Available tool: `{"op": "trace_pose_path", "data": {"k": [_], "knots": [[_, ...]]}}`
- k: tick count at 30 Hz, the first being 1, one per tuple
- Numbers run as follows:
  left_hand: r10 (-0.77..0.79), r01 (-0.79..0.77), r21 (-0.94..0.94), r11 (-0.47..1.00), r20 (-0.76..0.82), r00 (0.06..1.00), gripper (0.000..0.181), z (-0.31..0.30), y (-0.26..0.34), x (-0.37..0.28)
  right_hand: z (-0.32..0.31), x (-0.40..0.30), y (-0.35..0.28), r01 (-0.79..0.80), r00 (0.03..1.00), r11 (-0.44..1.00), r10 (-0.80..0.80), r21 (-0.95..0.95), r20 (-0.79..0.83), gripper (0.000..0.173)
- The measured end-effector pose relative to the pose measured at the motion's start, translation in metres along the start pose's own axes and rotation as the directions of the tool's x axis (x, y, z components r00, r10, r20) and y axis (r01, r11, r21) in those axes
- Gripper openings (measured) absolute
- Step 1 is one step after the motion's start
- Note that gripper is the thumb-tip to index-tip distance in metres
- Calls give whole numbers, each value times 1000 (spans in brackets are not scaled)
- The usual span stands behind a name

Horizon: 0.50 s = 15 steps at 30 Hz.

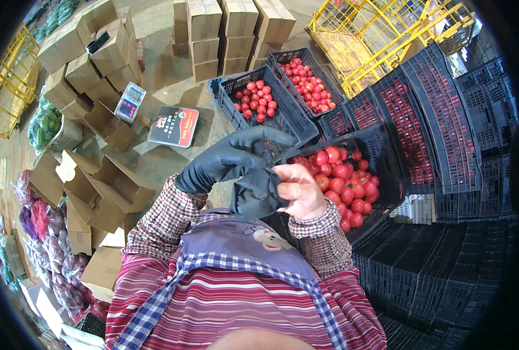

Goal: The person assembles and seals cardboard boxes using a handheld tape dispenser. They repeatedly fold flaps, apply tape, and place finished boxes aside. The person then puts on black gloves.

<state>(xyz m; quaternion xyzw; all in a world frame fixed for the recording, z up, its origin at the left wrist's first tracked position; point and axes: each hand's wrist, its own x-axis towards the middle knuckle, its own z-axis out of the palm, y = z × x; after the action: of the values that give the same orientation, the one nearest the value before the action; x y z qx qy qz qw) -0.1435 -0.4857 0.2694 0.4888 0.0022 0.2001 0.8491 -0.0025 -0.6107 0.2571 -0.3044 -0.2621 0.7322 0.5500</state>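
Observation:
My left hand (pixel 224 155), in a dark rubber glove, has its fingertips at a second dark glove (pixel 257 194) in front of my chest. My bare right hand (pixel 301 191) pinches that crumpled glove by its edge, thumb and fingers closed. Beside my right hand, a black plastic crate (pixel 384 162) holds many red tomatoes (pixel 345 179). Just beyond my hands stands another black crate (pixel 296 124) with tomatoes (pixel 255 100) at its far end.
A third tomato crate (pixel 281 57) lies farther off. The platform scale (pixel 173 127) and its display (pixel 130 103) are on the floor. Open cartons (pixel 95 192) lie left, closed carton stacks (pixel 205 39) behind. Black crates (pixel 439 122) pile up on the right, near a yellow cage trolley (pixel 360 48).

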Motion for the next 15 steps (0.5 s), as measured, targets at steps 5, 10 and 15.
{"op": "trace_pose_path", "data": {"k": [5, 10, 15], "knots": [[19, -83, -213, 974, -287, 958, 47, -37, -20, -15, 7, 5, -19, 361, 920, 913, -316, 190, -231, 16], [-65, 115, 142, 983, -314, 947, 61, -6, -11, -24, 7, 8, -25, 324, 934, 946, -314, 32, -170, 4], [57, -11, 117, 993, -396, 917, 36, -3, -28, -25, 10, 9, -28, 288, 926, 950, -308, -119, -216, 6]]}}
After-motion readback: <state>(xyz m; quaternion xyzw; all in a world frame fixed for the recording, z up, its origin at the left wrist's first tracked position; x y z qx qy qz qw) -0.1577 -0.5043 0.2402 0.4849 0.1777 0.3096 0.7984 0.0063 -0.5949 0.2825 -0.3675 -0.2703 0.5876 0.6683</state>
